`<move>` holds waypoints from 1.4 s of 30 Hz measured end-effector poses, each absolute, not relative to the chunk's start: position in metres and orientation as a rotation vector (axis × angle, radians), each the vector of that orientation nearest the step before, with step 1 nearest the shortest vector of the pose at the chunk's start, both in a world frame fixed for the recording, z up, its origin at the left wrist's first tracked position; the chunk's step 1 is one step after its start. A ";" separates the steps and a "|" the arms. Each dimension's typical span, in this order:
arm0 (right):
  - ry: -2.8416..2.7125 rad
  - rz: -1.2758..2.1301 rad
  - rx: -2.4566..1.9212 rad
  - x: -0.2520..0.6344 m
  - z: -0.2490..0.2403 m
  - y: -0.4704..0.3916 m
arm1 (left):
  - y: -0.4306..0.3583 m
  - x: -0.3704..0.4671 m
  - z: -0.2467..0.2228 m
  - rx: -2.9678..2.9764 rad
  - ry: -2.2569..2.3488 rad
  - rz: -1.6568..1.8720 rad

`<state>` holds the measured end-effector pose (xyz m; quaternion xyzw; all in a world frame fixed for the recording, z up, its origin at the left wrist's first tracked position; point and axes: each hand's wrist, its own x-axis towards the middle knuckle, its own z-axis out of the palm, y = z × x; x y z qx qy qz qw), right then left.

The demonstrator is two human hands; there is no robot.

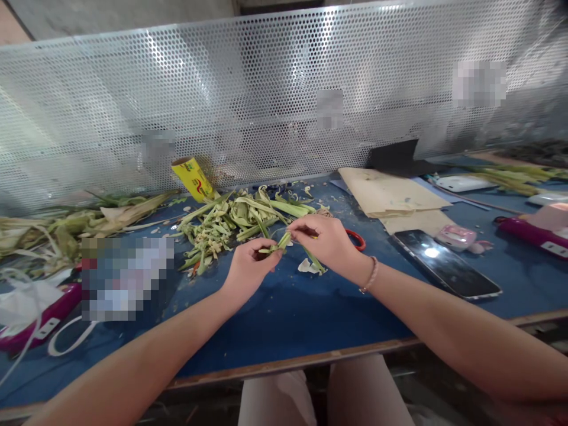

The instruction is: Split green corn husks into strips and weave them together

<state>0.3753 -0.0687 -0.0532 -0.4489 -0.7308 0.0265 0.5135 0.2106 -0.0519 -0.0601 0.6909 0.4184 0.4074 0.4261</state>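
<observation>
My left hand (249, 269) is closed around a small bundle of green leaf strips (284, 241), just above the blue table. The thumb and fingers of my right hand (331, 241) pinch at the upper end of that bundle. A thin pale thread or wire seems to curve beside it, too fine to make out fully. Right behind my hands lies a pile of green folded leaf pieces (239, 216), like husks. Under my right hand are a white scrap (308, 266) and a red loop handle (357, 239), whose other end is hidden.
A yellow tube (193, 178) leans behind the pile, before a perforated metal screen (284, 100). To the right lie brown paper (390, 192), a phone (446, 263) and a pink case (457, 235). Longer leaves (89, 228) and a purple tool (48, 316) are at left.
</observation>
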 end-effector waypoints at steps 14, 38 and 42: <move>-2.138 -0.576 -0.896 0.382 -0.059 -0.070 | -0.052 0.215 -0.059 1.400 0.845 0.971; -2.038 -0.488 -0.865 0.372 -0.063 -0.075 | -0.052 0.211 -0.061 1.583 0.982 1.079; -1.950 -0.400 -0.901 0.368 -0.064 -0.078 | -0.054 0.209 -0.058 1.642 1.058 1.081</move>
